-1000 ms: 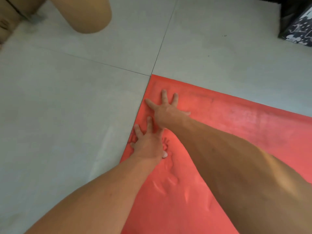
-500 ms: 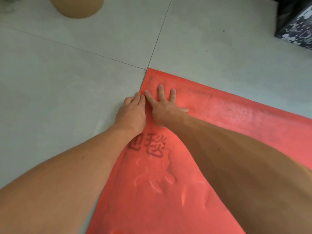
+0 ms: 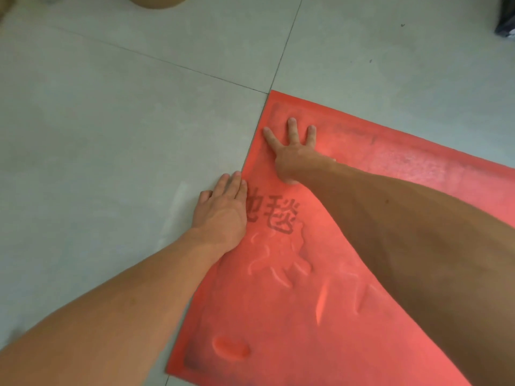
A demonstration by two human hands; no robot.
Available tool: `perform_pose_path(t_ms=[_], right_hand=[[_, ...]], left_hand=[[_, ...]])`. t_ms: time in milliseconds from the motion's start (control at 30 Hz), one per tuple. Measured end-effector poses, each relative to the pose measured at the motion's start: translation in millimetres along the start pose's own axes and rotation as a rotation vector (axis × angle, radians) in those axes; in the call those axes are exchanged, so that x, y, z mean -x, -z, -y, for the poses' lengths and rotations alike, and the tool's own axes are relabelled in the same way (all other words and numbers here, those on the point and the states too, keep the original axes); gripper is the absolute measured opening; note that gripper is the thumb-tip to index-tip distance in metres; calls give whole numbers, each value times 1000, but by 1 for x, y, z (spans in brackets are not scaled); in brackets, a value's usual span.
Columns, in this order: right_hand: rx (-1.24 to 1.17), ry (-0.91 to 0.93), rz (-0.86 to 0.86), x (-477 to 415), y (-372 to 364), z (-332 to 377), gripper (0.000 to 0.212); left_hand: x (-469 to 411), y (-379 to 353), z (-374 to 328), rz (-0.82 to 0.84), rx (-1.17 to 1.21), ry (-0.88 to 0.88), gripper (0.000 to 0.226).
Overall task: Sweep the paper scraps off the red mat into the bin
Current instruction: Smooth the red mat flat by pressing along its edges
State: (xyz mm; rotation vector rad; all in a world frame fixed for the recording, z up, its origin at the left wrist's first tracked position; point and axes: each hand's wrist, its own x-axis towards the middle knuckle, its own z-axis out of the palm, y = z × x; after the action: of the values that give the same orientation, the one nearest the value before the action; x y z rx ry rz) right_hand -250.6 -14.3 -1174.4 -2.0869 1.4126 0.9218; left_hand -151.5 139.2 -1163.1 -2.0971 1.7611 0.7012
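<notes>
The red mat (image 3: 348,316) lies on the grey tiled floor, its far left corner in the middle of the view. Dark printed characters and pressed-in dents mark its surface. My right hand (image 3: 295,156) lies flat on the mat near that corner, fingers spread. My left hand (image 3: 223,211) rests palm down on the floor against the mat's left edge, fingers together and touching the edge. No paper scraps or bin show in this view.
A round tan object (image 3: 156,1) pokes in at the top edge, left of centre. A dark patterned item (image 3: 505,29) sits at the top right corner. Grey floor tiles (image 3: 111,121) with grout lines surround the mat.
My left hand slid off the mat onto the floor beside its left edge, then drew back toward me. The right hand stayed flat near the corner. The printed characters came into sight.
</notes>
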Motion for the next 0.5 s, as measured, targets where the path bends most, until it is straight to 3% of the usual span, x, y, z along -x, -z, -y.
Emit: perform_pose_path(t_ms=[133, 500], right_hand=[[88, 35, -15, -20, -6, 1, 136], [125, 26, -28, -17, -3, 3, 133]], left_hand=[[32, -19, 3, 11, -7, 10, 67], [106, -52, 13, 123, -92, 24, 69]])
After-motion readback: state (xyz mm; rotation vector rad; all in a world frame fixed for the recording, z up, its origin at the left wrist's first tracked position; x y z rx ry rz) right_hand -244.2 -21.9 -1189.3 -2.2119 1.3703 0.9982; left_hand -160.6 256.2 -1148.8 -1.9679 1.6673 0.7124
